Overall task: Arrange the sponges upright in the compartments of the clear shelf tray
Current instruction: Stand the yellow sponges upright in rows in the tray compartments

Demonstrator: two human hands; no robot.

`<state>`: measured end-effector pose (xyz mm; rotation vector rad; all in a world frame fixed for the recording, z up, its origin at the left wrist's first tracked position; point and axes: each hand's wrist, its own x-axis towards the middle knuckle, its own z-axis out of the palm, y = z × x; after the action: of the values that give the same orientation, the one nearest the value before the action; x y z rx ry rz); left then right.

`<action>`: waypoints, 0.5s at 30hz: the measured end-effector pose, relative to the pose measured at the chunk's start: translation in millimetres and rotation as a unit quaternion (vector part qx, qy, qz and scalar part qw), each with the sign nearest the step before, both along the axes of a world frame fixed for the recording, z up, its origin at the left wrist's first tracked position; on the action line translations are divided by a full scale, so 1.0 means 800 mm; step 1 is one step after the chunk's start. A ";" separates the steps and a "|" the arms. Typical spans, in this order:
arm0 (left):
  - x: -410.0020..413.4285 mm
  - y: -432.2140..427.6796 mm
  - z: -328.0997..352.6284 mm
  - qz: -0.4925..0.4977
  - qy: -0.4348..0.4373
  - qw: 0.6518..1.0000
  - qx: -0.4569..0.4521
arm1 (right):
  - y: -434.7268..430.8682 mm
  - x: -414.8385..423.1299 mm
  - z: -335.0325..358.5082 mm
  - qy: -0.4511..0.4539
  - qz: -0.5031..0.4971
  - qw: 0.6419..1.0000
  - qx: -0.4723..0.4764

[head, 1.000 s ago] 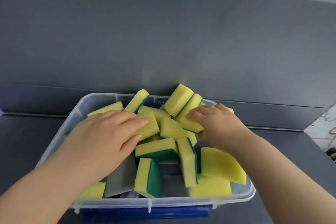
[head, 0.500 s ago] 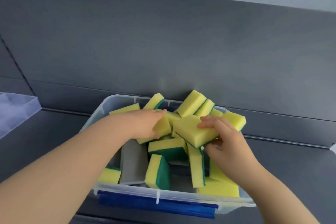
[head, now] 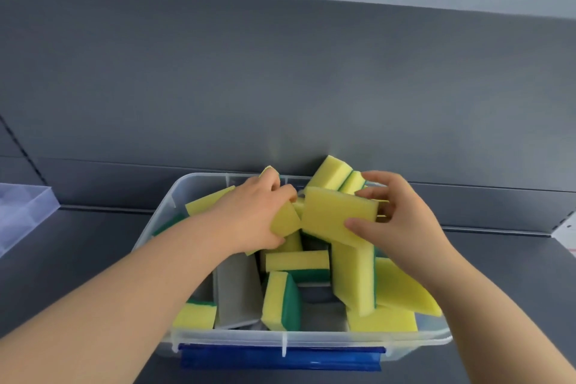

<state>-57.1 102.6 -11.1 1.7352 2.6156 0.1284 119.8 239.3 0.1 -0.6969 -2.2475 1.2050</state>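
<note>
A flat yellow sponge (head: 336, 215) was gripped by the right hand (head: 402, 221). A second yellow sponge (head: 285, 221) was gripped by the left hand (head: 249, 215). Both were held over the clear plastic box (head: 233, 338). The clear shelf tray (head: 25, 212) was well apart, at the far left. The two sponges looked to be touching, so one could be knocked loose. Since half a second ago, the right sponge had been lifted a little.
</note>
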 end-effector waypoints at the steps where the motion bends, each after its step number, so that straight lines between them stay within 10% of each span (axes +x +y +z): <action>1: 0.001 -0.002 0.000 -0.003 -0.004 1.000 0.013 | 0.002 -0.003 0.002 0.016 -0.001 1.000 -0.009; 8: 0.005 -0.019 0.022 0.053 -0.052 0.997 0.020 | -0.002 -0.012 0.005 0.110 -0.006 0.986 -0.125; 15: 0.040 -0.058 0.044 0.068 0.024 0.968 0.239 | -0.003 -0.008 0.012 0.101 -0.021 0.994 0.028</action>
<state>-24.8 56.5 24.0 1.6754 2.9150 0.7869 113.7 237.0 9.7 -0.5707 -2.0802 1.1349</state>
